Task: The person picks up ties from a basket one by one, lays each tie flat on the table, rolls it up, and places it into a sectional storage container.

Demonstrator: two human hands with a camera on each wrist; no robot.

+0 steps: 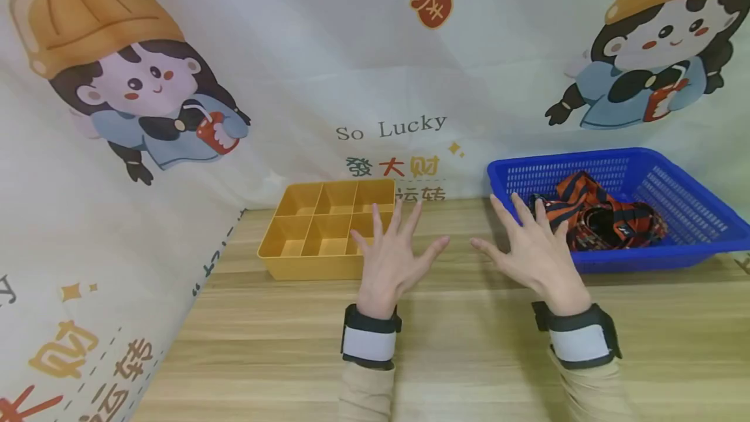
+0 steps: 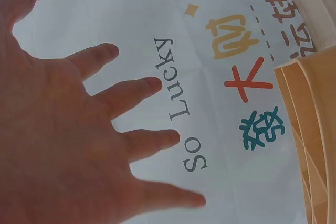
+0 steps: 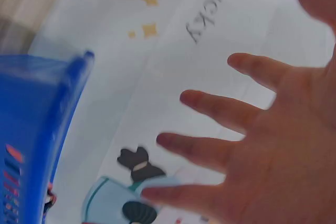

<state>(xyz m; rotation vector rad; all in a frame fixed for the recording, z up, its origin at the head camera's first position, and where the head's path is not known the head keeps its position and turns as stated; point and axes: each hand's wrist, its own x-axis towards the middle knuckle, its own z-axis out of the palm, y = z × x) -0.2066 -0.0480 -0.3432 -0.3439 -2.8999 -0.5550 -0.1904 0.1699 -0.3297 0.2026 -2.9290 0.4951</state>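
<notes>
My left hand is spread wide with straight fingers and holds nothing. In the head view it overlaps the right front of a yellow divided box with several square compartments. My right hand, also spread and holding nothing, overlaps the left front corner of a blue plastic basket. Inside the basket lies a heap of orange and dark striped fabric items, partly hidden by my fingers. The left wrist view shows the spread palm beside the box edge; the right wrist view has the basket rim left of my fingers.
Box and basket stand at the back of a wood-grain table, with a gap between them. Behind and to the left hangs a white printed cloth with cartoon figures and lettering. Each wrist wears a black and white strap.
</notes>
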